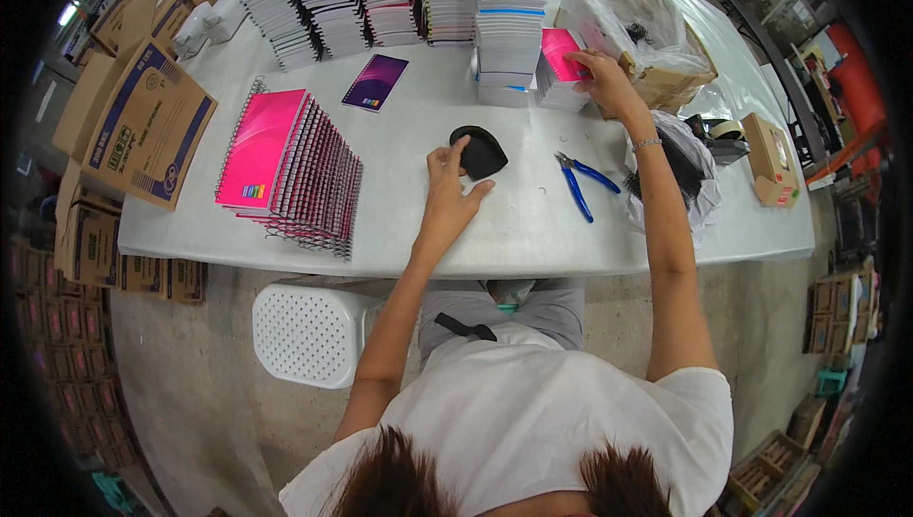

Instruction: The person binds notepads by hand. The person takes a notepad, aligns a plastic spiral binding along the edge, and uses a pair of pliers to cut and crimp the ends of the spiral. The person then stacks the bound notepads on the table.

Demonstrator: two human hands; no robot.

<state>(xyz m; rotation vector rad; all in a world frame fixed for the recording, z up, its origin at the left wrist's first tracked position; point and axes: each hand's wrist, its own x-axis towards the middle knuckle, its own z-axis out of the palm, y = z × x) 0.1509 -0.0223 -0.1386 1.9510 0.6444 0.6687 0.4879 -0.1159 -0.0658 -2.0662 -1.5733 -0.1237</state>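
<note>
My left hand (447,195) rests on the table with thumb and fingers apart, its fingertips at the left edge of a flat black rounded piece (487,156). My right hand (607,81) reaches farther out, its fingers closed on the edge of a pink-covered book block (563,53) on top of a low stack. Blue-handled cutting pliers (576,190) lie with jaws apart between the hands and a crumpled white bag (706,203) of black wire coils (677,167).
A pile of pink spiral notebooks (271,151) stands at left, near a single purple notebook (376,82). Tall book stacks (509,46) line the back. A plastic-lined carton (680,79), a tape dispenser (728,141) and a small cardboard box (768,160) are at right. A white stool (309,334) stands below.
</note>
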